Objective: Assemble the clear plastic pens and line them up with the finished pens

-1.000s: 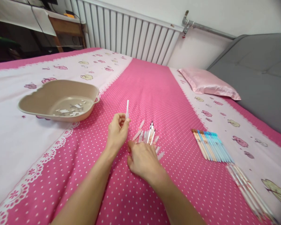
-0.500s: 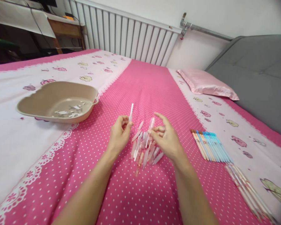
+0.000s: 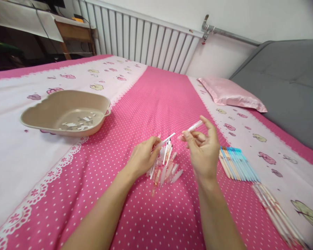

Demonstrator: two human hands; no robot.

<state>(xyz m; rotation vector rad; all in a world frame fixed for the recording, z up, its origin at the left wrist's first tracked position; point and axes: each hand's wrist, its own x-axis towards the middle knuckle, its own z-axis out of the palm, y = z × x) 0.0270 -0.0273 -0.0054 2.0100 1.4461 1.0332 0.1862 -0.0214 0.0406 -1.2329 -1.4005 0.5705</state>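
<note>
On the bed's (image 3: 167, 90) left side, basin (image 3: 67, 100): small white scraps (image 3: 71, 124) inside.
Left hand (image 3: 143, 156): fingers closed on a thin white stick (image 3: 169, 137), tip pointing right.
Loose pen parts (image 3: 163, 173): heaped between and below the hands; apparently the portion left.
Right hand (image 3: 203, 152): gripping a clear pinkish tube (image 3: 195, 125), apart from the stick; this pair looks unjoined.
Blue and peach pens (image 3: 237, 163): laid side by side, seemingly complete.
Pale pens (image 3: 276, 211): beside them, nearer the viewer; completeness uncertain.

Home bedroom, polka-dot bedspread (image 3: 161, 90), pink pillow (image 3: 232, 94), padded headboard (image 3: 284, 76), radiator (image 3: 143, 36)
</note>
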